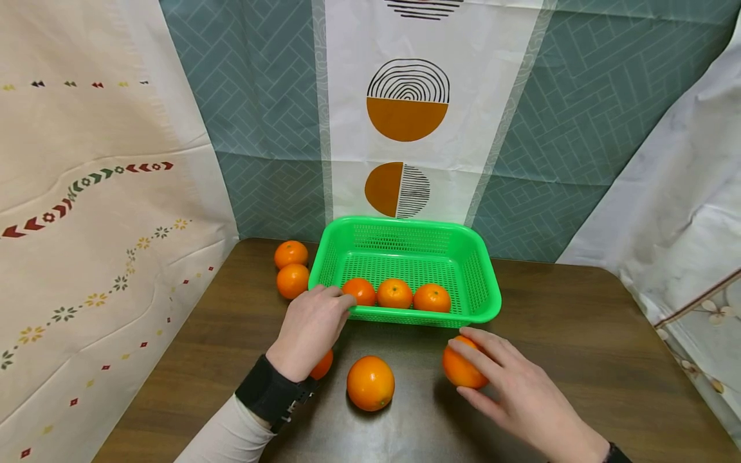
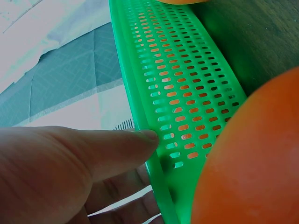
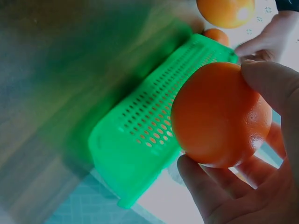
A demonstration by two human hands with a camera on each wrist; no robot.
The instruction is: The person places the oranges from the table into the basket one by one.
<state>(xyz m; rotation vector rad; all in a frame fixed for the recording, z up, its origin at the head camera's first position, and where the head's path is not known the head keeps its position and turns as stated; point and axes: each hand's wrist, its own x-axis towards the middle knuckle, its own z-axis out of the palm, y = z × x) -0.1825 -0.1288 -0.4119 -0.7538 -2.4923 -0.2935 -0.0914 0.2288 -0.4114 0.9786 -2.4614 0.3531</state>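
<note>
A: Step? Right hand point(image 1: 521, 392) has fingers and thumb wrapped round an orange point(image 1: 461, 368), sitting on the table point(image 1: 608, 360) just in front of the green basket point(image 1: 489, 302). Looks like a pickup in hand, fruit going into the basket I'd guess

B: And the left hand point(image 1: 309, 328)?

A: Fingers laid over the basket's near-left rim, touching it, seemingly steadying; holding nothing that I can see. Three oranges point(image 1: 395, 293) already inside along the front wall

B: Next move calls for?

A: Lift high enough to clear the rim, set it in a free spot behind the row (plenty of room at the back)

B: Views differ?

A: Right wrist shows the grasp on the orange point(image 3: 219, 114) properly. Left wrist shows a straight finger point(image 2: 117, 149) against the basket wall point(image 2: 187, 98). Only the head view shows the loose ones: one between the hands point(image 1: 370, 382), two left of the basket point(image 1: 292, 281)
</note>
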